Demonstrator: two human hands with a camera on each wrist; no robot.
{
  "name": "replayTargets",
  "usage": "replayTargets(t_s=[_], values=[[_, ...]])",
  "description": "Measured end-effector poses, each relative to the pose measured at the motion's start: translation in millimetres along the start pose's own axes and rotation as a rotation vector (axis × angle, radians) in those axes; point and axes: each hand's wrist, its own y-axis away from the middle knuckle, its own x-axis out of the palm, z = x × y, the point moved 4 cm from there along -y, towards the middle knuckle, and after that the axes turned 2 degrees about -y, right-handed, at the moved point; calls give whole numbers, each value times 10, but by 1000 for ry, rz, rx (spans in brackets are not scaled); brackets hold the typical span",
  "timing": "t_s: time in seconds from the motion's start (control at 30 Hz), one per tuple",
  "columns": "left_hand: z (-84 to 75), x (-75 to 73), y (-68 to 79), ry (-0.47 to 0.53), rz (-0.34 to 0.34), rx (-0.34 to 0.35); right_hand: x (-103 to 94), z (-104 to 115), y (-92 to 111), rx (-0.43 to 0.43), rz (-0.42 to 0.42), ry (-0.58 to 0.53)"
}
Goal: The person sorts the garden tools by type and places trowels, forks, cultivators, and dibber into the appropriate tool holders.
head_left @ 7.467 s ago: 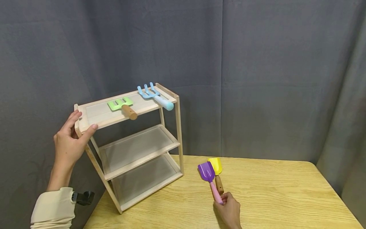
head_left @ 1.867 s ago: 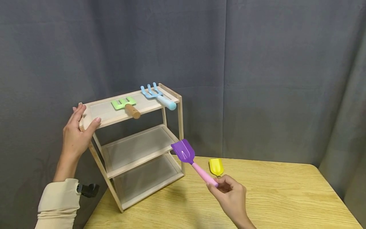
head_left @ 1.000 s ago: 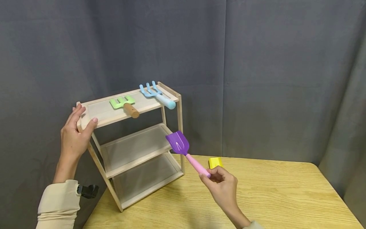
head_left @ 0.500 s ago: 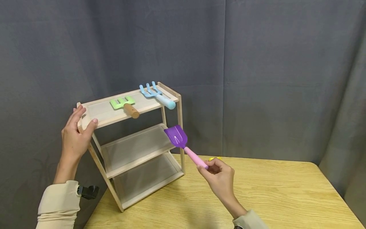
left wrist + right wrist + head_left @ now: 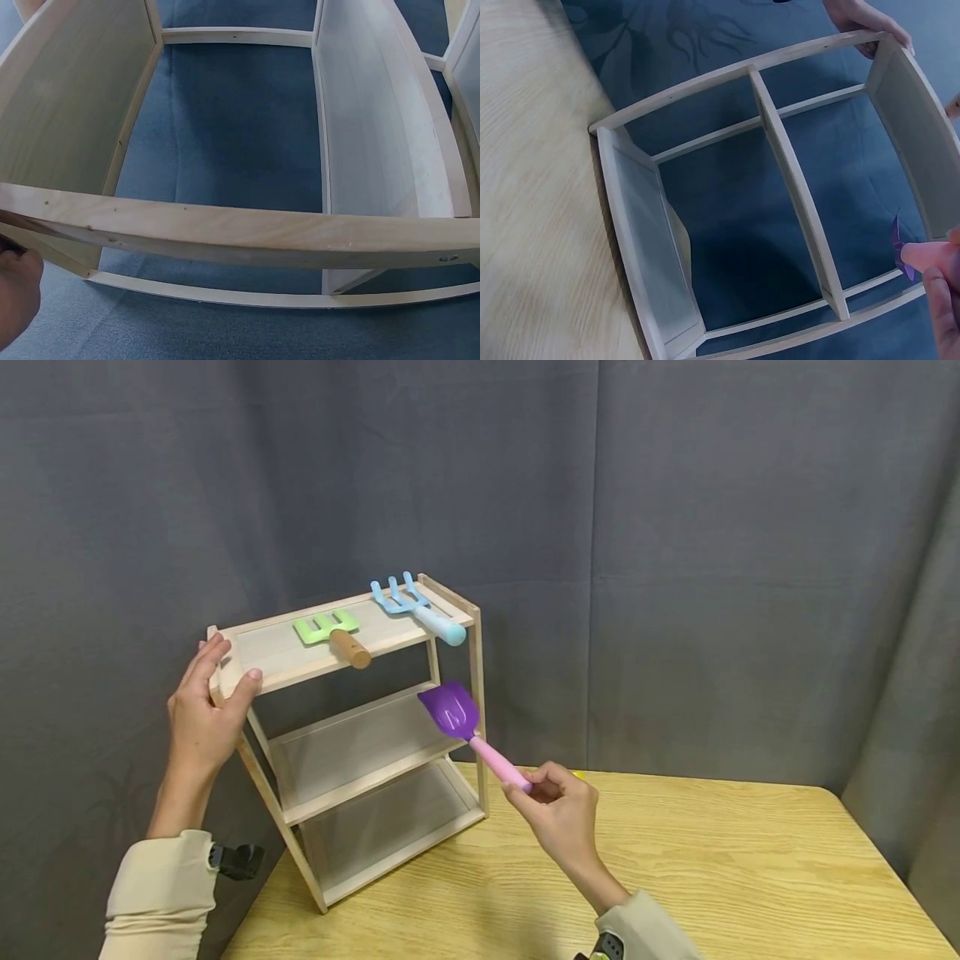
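My left hand point(image 5: 202, 722) grips the left end of the top board of a three-tier wooden shelf point(image 5: 367, 781), thumb over its front edge. Between thumb and fingertips, my right hand point(image 5: 562, 814) pinches the pink handle end of a purple toy shovel point(image 5: 453, 710). The shovel is raised above the table, its blade overlapping the right end of the middle tier in the head view. From the right wrist view, the shovel's handle point(image 5: 926, 256) points at the gap between the top and middle tiers. A bit of yellow shovel point(image 5: 578, 774) shows behind my right hand; the rest is hidden.
On the top tier lie a green hand fork point(image 5: 327, 627) with a wooden handle and a light-blue hand fork point(image 5: 431, 618), both handles jutting past the front edge. The shelf stands at the left of a wooden table point(image 5: 735, 860). A grey curtain point(image 5: 697, 568) hangs behind.
My right hand has lifted the purple shovel off the table and carried it up and left to the shelf, covering most of the yellow shovel. My left hand stays on the shelf.
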Motion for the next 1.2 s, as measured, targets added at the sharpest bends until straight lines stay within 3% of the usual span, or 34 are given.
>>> replayTargets(t_s=[0.1, 0.3, 0.4, 0.67, 1.2], values=[[-10, -4, 2, -8, -4, 3, 41, 123, -36, 47, 26, 8], [-19, -7, 6, -20, -5, 0, 119, 127, -54, 182, 63, 73], [-20, -6, 4, -26, -6, 0, 159, 68, -54, 152, 46, 71], [0, -8, -3, -17, -4, 0, 261, -376, -18, 129, 3, 23], [-23, -8, -5, -19, -10, 14, 399, -414, -109, 93, 24, 51]])
